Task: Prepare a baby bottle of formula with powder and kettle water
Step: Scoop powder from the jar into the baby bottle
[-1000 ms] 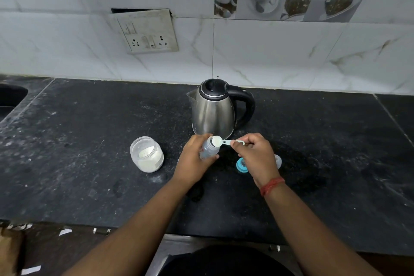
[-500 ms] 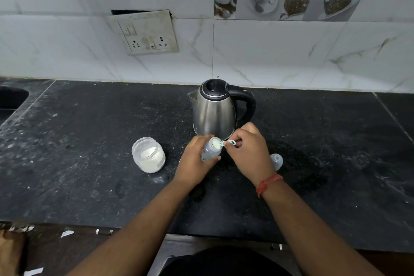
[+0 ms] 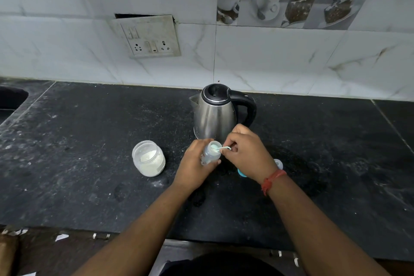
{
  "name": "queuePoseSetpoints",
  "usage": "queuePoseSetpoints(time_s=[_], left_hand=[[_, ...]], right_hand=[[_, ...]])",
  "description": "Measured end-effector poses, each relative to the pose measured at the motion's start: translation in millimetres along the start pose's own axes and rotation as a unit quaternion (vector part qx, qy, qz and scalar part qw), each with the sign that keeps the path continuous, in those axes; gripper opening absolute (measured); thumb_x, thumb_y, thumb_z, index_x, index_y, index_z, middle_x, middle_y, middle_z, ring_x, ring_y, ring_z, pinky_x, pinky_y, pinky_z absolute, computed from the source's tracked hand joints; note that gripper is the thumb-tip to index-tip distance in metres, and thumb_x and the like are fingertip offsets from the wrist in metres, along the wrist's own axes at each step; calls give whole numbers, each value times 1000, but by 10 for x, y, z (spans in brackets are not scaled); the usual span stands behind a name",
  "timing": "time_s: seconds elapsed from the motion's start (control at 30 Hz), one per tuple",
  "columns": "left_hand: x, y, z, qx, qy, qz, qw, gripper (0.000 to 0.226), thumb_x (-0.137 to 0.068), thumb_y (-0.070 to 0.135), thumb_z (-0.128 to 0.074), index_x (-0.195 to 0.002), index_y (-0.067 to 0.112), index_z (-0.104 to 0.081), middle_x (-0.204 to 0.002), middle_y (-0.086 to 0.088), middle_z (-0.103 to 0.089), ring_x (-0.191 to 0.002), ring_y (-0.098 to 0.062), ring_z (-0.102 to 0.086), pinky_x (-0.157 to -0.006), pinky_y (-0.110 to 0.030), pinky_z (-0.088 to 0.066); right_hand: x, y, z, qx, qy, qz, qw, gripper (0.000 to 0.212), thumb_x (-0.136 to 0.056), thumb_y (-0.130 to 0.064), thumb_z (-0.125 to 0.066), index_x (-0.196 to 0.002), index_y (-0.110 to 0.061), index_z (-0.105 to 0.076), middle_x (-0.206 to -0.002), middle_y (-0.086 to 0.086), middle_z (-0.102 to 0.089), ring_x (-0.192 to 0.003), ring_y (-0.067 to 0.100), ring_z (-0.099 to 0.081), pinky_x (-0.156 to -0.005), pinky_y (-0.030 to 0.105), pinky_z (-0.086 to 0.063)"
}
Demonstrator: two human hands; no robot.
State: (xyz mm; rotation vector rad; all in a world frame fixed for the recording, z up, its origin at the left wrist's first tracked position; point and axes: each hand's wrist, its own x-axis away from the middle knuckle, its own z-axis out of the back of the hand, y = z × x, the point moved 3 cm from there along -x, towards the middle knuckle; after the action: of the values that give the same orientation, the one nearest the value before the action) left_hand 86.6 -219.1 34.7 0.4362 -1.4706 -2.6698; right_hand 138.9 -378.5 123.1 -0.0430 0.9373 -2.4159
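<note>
My left hand (image 3: 194, 166) grips a small clear baby bottle (image 3: 210, 154), tilted with its open mouth up, just in front of the steel kettle (image 3: 215, 114). My right hand (image 3: 246, 154) pinches the handle of a small teal scoop (image 3: 220, 148), whose bowl is turned over inside the bottle's mouth. An open clear jar of white powder (image 3: 148, 159) stands on the black counter (image 3: 89, 141) to the left of my hands. The bottle's teal ring and clear cap (image 3: 277, 163) lie partly hidden behind my right wrist.
The kettle's black handle points right, its spout left. A sink edge (image 3: 13, 101) shows at the far left. A wall socket plate (image 3: 147, 37) hangs on the tiled wall behind. The counter's front edge runs below my forearms.
The scoop was level and heaped over the bottle's mouth; my right hand has since rolled it over into the mouth. The left hand and bottle have stayed in place.
</note>
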Motion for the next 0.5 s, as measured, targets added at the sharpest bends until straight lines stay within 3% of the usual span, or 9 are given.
queuePoseSetpoints(time_s=[0.17,0.33,0.5], left_hand=[[-14,6,13,-2,-3,4,1000,52,-79,24,-87,-124,29,-62,-114,21,-58,-111,1,-56,-90,-12,-42],[-52,51,-1,-3,-19,-21,1000,54,-78,24,-87,-126,26,-62,-116,16,-59,-112,-7,-58,-95,-31,-50],[-71,88,-5,-5,-26,-17,1000,53,-79,26,-85,-126,30,-61,-117,15,-59,-112,-6,-58,-95,-34,-51]], right_hand=[[-57,13,57,0,-26,7,1000,14,-85,-16,-77,-74,-13,-68,-88,-9,-50,-64,2,-51,-63,11,-37],[-111,79,222,-5,-34,5,999,12,-82,-15,-80,-75,-12,-72,-86,-6,-53,-62,2,-50,-61,12,-37],[-153,74,237,-6,-51,10,999,13,-82,-17,-81,-74,-14,-71,-88,-6,-55,-63,4,-53,-62,14,-40]])
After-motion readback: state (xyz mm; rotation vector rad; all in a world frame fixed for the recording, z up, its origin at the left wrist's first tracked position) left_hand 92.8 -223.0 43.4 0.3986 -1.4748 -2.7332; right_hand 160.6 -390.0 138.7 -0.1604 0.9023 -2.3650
